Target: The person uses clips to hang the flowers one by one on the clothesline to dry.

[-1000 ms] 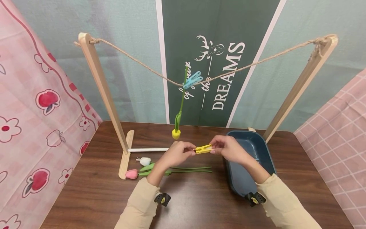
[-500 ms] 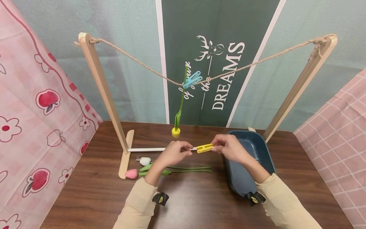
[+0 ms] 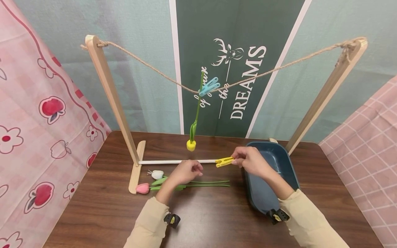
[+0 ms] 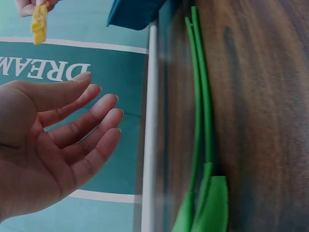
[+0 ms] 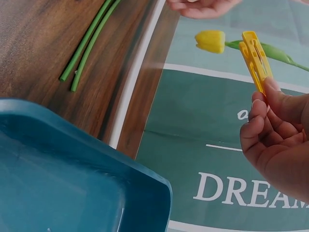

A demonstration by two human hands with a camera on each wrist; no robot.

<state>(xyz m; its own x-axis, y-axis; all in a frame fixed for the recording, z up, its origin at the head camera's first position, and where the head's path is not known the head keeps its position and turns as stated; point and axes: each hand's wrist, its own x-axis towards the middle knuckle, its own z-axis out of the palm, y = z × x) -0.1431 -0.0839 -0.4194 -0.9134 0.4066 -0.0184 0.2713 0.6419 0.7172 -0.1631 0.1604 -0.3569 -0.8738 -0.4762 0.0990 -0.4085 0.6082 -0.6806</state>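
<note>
Crosswise, the yellow clothespin points leftward.

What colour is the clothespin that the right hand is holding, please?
The clothespin is plain yellow; it shows best in the right wrist view.

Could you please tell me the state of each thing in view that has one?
Yellow clothespin: pinched in the right grip, off the table
Blue clothespin: clipped on the rope
Yellow tulip: hanging bloom-down
White tulip: lying on the table
Pink tulip: lying alongside the white tulip
Rope: sagging, tied to the wooden posts
Blue bin: upright, open-topped
Left grip: holding nothing, fingers loosely bent
</note>
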